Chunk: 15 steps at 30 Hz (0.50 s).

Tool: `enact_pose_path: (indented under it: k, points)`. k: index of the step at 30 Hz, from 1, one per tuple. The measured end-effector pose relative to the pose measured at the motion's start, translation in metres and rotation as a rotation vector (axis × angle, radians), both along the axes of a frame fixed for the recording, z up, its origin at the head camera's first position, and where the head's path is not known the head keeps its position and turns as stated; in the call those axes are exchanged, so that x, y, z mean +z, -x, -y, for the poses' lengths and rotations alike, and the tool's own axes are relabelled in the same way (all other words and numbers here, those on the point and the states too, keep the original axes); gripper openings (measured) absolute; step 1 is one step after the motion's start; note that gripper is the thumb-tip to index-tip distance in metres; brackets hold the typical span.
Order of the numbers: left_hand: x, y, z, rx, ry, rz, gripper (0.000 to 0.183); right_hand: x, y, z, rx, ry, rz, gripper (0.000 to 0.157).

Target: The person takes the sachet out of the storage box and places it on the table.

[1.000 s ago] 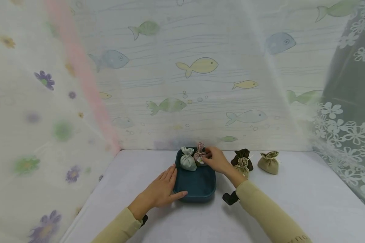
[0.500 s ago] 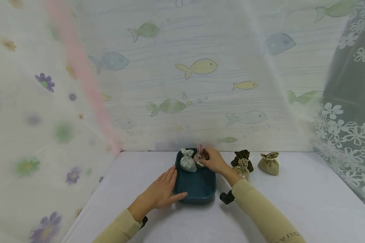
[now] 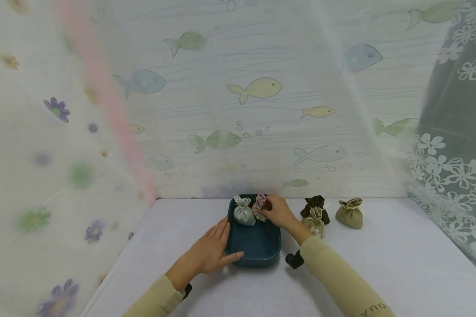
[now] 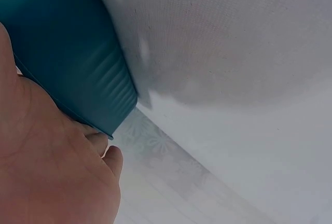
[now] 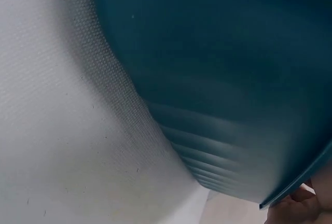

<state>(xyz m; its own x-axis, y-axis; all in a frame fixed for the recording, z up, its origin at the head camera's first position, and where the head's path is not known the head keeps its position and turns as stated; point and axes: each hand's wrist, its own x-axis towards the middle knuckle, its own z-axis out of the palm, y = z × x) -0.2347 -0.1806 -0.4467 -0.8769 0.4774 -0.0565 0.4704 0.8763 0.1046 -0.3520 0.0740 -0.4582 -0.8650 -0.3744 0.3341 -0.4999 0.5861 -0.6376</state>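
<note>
A dark teal bin (image 3: pixel 254 244) stands on the white tabletop in the head view. Inside, at its far end, a pale mint drawstring pouch (image 3: pixel 244 215) sits beside a pink one (image 3: pixel 258 206). My right hand (image 3: pixel 279 212) reaches over the bin's right rim and pinches the pink pouch from its right side. Against the left wall lies my left hand (image 3: pixel 210 248), fingers straight, thumb over the near left corner. The left wrist view has the palm (image 4: pixel 57 151) along the bin's side (image 4: pixel 67 47). In the right wrist view, the bin's wall (image 5: pixel 218 68) hides most of the right hand (image 5: pixel 303 203).
To the right of the bin, a dark brown pouch (image 3: pixel 316 201) stands behind a beige pouch (image 3: pixel 315 223) with a small white flower. Farther right is a khaki pouch (image 3: pixel 350 215). A fish-printed curtain (image 3: pixel 262 114) hangs along the table's back edge.
The right hand has lowered slightly with the pink pouch, which now sits deeper in the bin beside the mint one. My left hand has stayed against the bin.
</note>
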Motion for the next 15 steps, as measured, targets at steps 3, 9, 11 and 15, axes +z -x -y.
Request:
enact_pose_path:
  k: [3,9,11,15]
  points:
    - [-0.001,0.001,0.001,0.001,0.001,-0.005,0.108,0.000,0.001,0.000,0.003,-0.003,0.000,0.010]
    - [-0.001,0.002,0.001,0.004,-0.006,-0.012,0.108,0.005,0.001,0.002,-0.008,0.006,-0.007,0.009]
    - [0.000,0.002,0.000,-0.003,-0.009,-0.013,0.108,0.007,0.000,0.002,-0.020,0.010,-0.007,0.008]
    - [0.001,0.000,0.000,0.000,0.003,0.002,0.107,0.010,-0.003,0.003,-0.040,0.018,-0.003,0.006]
